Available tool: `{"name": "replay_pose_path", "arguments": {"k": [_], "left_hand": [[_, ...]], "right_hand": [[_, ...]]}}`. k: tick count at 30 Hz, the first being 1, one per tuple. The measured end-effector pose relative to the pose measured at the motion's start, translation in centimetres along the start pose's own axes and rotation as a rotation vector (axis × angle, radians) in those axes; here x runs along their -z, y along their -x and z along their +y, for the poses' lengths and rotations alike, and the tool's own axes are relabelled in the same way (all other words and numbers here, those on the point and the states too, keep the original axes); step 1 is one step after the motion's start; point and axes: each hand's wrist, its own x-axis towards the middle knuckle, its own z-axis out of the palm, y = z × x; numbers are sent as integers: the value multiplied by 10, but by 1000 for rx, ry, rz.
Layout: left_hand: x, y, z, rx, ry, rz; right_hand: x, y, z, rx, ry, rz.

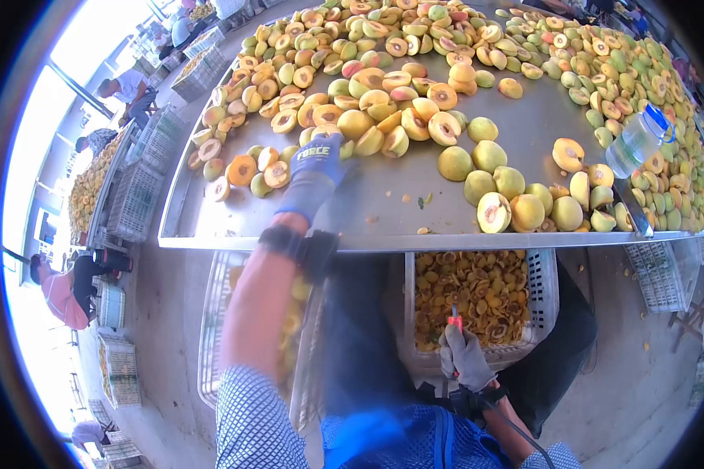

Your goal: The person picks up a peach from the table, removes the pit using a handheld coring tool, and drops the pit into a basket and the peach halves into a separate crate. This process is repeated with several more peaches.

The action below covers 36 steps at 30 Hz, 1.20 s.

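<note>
My left hand [317, 160], in a blue and grey work glove, reaches over the metal table. It is at the near edge of a pile of halved peaches [354, 123]; its fingertips are blurred and partly hidden. More cut halves [275, 174] lie just beside it. My right hand [467, 359], in a grey glove, is low in front of me. Its fingers are closed round a small red-handled tool [455, 322] with a short metal tip pointing up, over the near side of a crate. The exact kind of tool is hard to make out.
The metal table [399, 187] has a raised front rim. A water bottle [638, 142] and a flat metal blade-like piece [632, 206] lie at right. Below stand a crate [544, 293] of brown peach scraps and another crate [211, 328]. Other people [129, 87] work at left.
</note>
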Motion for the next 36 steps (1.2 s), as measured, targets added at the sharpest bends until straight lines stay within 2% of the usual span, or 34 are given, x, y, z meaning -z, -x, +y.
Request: {"name": "replay_pose_path", "arguments": {"k": [1,2,4,6,7,8,10,13,15,17,18,19,20,21,22,23,25,26,28,31,33,35,36], "left_hand": [[-2,-9,4,5,-5,-29],[-3,-8,4,2,-4,-29],[2,11,4,-89,85,71],[22,52,19,-239,383,135],[39,77,33,-331,418,125],[51,100,49,-351,502,82],[59,136,73,-381,632,-9],[48,170,101,-463,905,-144],[34,187,122,-352,1147,-106],[17,203,145,-40,1694,-103],[3,207,156,-30,1766,-16],[-6,208,159,-38,1769,-15],[-14,210,160,92,1767,-6],[-22,211,161,222,1761,6],[-31,210,161,303,1860,51],[-29,211,157,305,1858,59],[-24,214,149,217,1822,-55],[-20,214,149,218,1820,-49],[-10,214,153,11,1583,46],[-11,213,151,75,1729,-47],[-8,210,151,70,1707,-68],[-9,211,150,69,1683,-91],[-10,210,151,96,1712,-97]], "right_hand": [[3,2,2,-33,3,20],[7,-1,5,24,19,-20],[7,4,1,67,42,-25],[-5,12,-16,111,60,-24],[-15,16,-30,227,111,-45],[-26,19,-44,345,166,-66],[-45,24,-65,470,50,-59],[-55,24,-77,406,-73,-85],[-58,36,-77,405,-70,-93],[-61,44,-71,401,-64,-108],[-63,47,-64,388,-151,-134],[-63,47,-58,373,-237,-161],[-58,37,-50,416,-55,-51],[-55,33,-44,419,-49,-54],[-53,30,-38,647,330,117],[-55,32,-36,862,712,291],[-54,45,-38,801,695,247],[-54,49,-41,742,676,214],[-53,46,-42,720,759,231],[-52,46,-44,686,864,237],[-55,50,-49,679,893,216],[-59,53,-54,467,817,210],[-58,49,-51,467,816,210]]}}
